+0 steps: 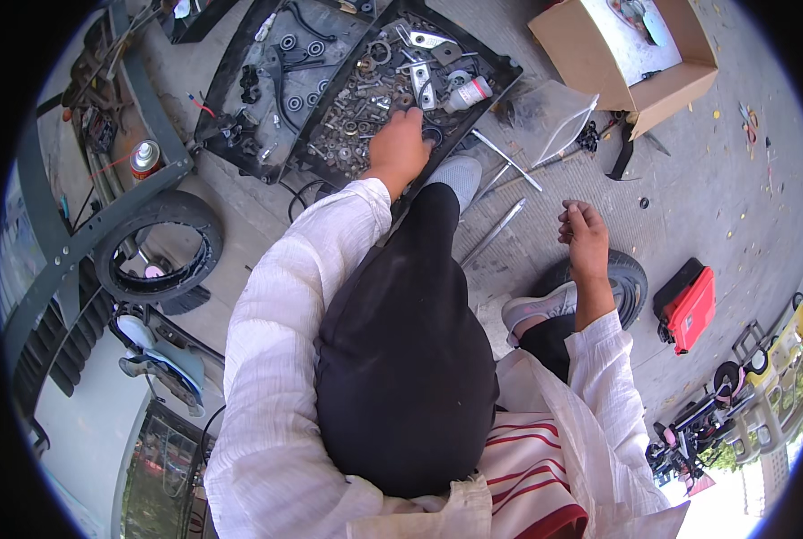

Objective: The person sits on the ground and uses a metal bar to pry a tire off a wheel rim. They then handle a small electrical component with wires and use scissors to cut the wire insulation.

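Observation:
My left hand (399, 148) reaches down into the black tray (500, 79), over a heap of loose nuts, bolts and washers (347, 117). Its fingers bend down against the hardware and their tips are hidden. Close by in the tray lie a white bottle with a red end (470, 92), some silver metal brackets (424, 85) and a dark ring (432, 136). My right hand (586, 235) hangs above the floor near a tyre (629, 286), its fingers curled in. Whatever they hold, if anything, is too small to make out.
An open cardboard box (590, 54) stands at the far right, beside a clear zip bag (554, 121). Long metal tools (494, 232) lie by my foot. A red case (689, 310) sits at right. At left are a scooter tyre (105, 256) and a spray can (145, 158).

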Motion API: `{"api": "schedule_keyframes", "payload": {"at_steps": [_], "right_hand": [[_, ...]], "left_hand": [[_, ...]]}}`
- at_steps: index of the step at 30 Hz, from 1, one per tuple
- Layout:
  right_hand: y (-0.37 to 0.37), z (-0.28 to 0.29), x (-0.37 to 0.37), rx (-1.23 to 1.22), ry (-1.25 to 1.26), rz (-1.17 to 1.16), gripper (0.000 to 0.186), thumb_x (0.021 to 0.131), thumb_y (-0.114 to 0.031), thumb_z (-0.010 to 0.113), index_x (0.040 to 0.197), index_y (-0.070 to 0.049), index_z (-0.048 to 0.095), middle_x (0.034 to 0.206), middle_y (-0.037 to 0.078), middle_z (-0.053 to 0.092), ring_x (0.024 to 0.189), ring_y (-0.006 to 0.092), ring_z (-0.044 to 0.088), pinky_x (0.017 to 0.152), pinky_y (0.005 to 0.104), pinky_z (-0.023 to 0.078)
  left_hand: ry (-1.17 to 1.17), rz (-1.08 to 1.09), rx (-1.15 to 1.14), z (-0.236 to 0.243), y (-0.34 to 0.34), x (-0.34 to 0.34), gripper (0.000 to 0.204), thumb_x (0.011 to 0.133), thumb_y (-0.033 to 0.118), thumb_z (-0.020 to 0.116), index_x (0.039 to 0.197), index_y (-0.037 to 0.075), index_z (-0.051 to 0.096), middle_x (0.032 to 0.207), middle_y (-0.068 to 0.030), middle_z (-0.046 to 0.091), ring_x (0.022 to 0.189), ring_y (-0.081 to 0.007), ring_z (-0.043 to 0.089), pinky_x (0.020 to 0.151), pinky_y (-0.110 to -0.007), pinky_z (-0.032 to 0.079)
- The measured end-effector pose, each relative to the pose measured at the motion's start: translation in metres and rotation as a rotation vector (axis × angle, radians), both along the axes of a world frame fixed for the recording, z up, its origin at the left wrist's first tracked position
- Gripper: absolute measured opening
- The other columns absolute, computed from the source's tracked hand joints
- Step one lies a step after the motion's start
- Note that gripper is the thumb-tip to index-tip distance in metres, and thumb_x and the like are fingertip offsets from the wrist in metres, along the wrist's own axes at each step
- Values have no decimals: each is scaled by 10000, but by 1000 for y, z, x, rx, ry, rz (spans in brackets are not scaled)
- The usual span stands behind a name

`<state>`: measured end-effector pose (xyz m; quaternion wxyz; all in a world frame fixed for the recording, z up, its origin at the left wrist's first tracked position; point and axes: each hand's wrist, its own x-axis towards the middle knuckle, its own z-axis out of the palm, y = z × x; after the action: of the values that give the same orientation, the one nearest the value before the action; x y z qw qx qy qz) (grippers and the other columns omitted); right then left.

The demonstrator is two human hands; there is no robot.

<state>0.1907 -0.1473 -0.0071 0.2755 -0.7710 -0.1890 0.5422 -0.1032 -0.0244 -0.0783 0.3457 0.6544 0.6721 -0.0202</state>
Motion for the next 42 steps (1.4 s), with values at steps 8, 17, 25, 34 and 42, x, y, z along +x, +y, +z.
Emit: {"api": "schedule_keyframes", "payload": {"at_steps": [8, 17, 25, 34, 42], "right_hand": [[3, 2, -3, 4, 5, 5, 232, 969, -200, 534, 1064, -13, 634, 806, 11, 595, 650, 73, 521, 593, 221, 445], [76, 60, -96, 279, 244, 91, 304, 929, -132, 620, 1200, -2, 574, 846, 38, 604, 689, 67, 552, 613, 221, 478], [97, 55, -105, 256, 233, 129, 210, 958, -139, 585, 1121, -9, 611, 810, 41, 614, 559, 73, 564, 478, 209, 456], [87, 50, -114, 274, 356, -109, 220, 990, -113, 509, 1148, 10, 599, 879, 62, 632, 647, 106, 611, 545, 218, 479], [82, 50, -102, 273, 337, -48, 290, 965, -52, 530, 1249, -1, 555, 938, 70, 634, 774, 111, 626, 648, 229, 499]], "left_hand": [[-697, 492, -267, -11, 5, -34, 305, 825, 243, 735, 1035, 66, 602, 882, -53, 682, 729, -195, 626, 628, -306, 468], [-1111, 613, -572, 53, 16, 4, 210, 927, 282, 637, 1034, 101, 641, 820, 66, 602, 690, -34, 512, 577, -221, 405], [-1150, 298, -555, 83, 17, 24, 325, 1008, 284, 500, 1091, 0, 636, 949, -24, 651, 844, -85, 574, 781, -249, 465], [-1349, 534, -754, 75, 13, 22, 441, 1046, 344, 360, 1120, -12, 610, 1053, -116, 648, 863, -150, 636, 758, -276, 514], [-1387, 564, -727, 69, 13, 19, 576, 1051, 420, 249, 1196, -42, 562, 1114, -120, 631, 1085, -203, 584, 1000, -373, 432]]}}
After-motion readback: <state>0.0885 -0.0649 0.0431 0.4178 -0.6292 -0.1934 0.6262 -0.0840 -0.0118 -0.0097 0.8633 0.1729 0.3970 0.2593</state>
